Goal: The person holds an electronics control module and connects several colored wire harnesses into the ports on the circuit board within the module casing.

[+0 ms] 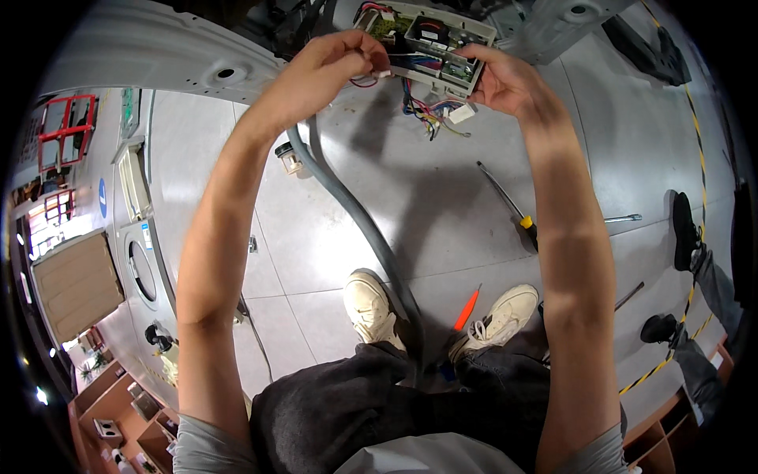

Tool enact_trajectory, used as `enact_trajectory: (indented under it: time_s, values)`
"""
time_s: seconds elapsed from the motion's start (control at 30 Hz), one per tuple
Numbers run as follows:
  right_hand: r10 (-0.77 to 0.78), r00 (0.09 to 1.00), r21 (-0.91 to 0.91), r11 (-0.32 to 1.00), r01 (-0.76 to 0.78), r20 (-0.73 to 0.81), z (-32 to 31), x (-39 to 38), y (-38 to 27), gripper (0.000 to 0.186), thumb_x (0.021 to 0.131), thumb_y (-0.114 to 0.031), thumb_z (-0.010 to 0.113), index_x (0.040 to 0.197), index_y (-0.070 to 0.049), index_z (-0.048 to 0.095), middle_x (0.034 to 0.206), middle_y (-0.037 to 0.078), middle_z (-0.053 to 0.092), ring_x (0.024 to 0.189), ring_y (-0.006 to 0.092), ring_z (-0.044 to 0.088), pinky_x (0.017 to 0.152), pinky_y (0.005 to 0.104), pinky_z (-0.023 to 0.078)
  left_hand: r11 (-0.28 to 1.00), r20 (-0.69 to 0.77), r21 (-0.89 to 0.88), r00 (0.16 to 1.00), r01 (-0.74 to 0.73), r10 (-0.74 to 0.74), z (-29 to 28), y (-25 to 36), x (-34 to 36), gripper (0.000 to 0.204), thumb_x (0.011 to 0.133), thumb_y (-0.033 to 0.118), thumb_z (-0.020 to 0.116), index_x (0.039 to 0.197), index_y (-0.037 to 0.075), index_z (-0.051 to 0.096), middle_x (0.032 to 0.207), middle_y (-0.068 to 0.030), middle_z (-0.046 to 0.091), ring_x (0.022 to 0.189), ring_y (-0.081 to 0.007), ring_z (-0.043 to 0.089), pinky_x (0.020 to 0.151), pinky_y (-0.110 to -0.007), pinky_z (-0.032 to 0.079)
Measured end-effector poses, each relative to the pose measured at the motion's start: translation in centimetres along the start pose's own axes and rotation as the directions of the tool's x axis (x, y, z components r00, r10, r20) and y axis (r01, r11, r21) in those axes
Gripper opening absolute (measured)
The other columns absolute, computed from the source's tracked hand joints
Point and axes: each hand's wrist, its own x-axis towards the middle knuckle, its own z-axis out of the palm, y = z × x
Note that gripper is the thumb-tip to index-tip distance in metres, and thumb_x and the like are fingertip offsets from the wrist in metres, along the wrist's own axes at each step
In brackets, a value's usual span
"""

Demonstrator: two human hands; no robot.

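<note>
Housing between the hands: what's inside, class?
The housing holds green circuitry, a black part and coloured wires. The left hand covers some of its left end, the right hand some of its right; anything beneath the parts is hidden.

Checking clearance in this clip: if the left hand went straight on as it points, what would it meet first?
Probably the open electronics box, just ahead of the left hand, though depth is unclear.

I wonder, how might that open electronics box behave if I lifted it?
The electronics box would probably stay stiff, since its walled frame looks like hard plastic. Its loose wires would likely flop and swing, as they dangle below one edge. The parts inside may be fragile, being exposed without a cover.
</note>
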Motion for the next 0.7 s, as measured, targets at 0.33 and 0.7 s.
enact_trajectory:
  time_s: [0.33,0.7]
  values:
    - [-0.004,0.998,-0.003,1.000,0.004,-0.060,0.5,0.0,0.3,0.032,0.086,-0.013,0.062,0.113,0.002,0.053,0.103,0.012,0.066,0.093,0.0221,0.066,0.087,0.0384,0.053,0.922,-0.190,0.387,0.978,-0.009,0.089,2.4,-0.1,-1.8,0.014,0.087,0.011,0.063,0.097,0.002,0.061,0.088,-0.0040,0.063,0.083,-0.0149,0.060,0.077,-0.029,0.047]
    - [-0.013,1.000,-0.006,1.000,0.013,0.011,0.8,-0.2,0.4,0.033,0.085,-0.013,0.062,0.114,0.002,0.052,0.105,0.013,0.065,0.093,0.0230,0.065,0.086,0.0395,0.053,0.728,-0.205,0.678,0.923,-0.106,0.325,0.8,0.2,2.4,0.021,0.088,0.010,0.060,0.107,0.002,0.063,0.089,-0.0119,0.062,0.074,-0.0233,0.062,0.068,-0.033,0.048]
